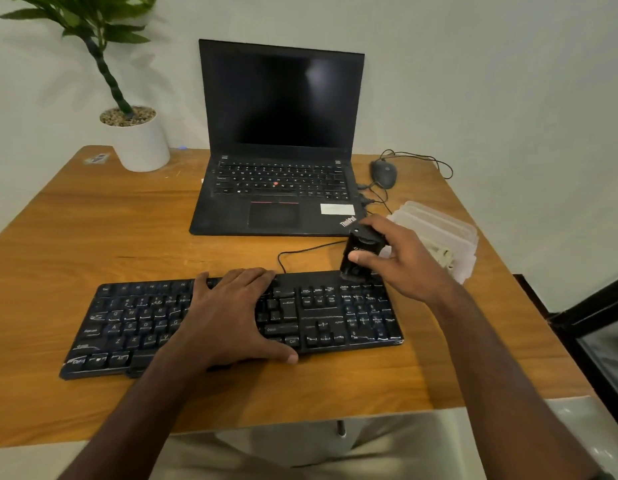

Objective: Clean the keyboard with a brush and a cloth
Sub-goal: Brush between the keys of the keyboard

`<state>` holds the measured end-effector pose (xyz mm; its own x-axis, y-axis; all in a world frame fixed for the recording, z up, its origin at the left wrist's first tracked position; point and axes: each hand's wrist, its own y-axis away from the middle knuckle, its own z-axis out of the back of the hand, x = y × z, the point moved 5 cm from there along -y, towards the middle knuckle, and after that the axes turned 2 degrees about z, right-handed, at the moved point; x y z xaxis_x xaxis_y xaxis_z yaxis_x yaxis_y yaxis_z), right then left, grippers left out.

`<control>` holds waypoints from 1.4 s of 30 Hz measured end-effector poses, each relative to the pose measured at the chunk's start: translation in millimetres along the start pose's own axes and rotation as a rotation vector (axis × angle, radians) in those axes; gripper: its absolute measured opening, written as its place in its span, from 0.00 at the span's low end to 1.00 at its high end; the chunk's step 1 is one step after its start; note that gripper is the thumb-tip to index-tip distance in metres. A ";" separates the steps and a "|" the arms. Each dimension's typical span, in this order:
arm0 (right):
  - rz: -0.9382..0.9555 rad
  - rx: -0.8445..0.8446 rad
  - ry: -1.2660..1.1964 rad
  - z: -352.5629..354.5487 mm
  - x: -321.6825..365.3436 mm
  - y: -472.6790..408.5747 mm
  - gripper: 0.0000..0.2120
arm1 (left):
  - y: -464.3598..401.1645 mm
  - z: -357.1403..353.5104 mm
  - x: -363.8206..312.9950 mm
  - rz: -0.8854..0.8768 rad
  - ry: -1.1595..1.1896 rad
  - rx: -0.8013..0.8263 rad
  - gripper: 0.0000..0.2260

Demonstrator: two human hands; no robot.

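Note:
A black wired keyboard [335,313] lies across the near half of the wooden desk [93,237]. My left hand [231,313] rests flat on its middle keys, fingers straight and spread. My right hand [401,258] grips a small black brush [356,258] held upright, its lower end touching the keyboard's top edge above the number pad. A pale cloth [442,256] lies inside a clear plastic container [439,223] just right of that hand.
An open black laptop [280,150] with a dark screen stands behind the keyboard. A wired mouse [383,173] lies at the back right, its cable looping nearby. A potted plant [134,136] stands at the back left. The desk's right edge is close to the container.

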<state>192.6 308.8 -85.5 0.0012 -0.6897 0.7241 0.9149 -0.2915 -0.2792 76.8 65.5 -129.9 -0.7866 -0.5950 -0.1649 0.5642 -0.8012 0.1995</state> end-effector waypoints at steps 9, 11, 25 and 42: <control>-0.001 -0.077 0.026 3.0 -0.9 -0.5 0.16 | 1.7 0.7 -0.7 -0.008 0.017 -0.004 0.62; 0.001 -0.042 0.058 -2.9 -1.2 -1.1 0.17 | 0.6 0.5 0.0 -0.011 0.012 -0.007 0.62; 0.032 -0.116 0.069 -6.7 8.6 -18.0 0.16 | 6.1 5.3 37.5 0.043 0.035 -0.013 0.64; -0.007 -0.147 0.252 -1.4 7.1 -18.2 0.19 | 6.5 3.7 40.7 0.035 0.047 -0.017 0.64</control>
<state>175.4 308.3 -76.2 -0.1225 -0.8249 0.5519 0.8462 -0.3774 -0.3762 47.6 36.3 -131.7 -0.7537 -0.6251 -0.2032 0.5959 -0.7803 0.1900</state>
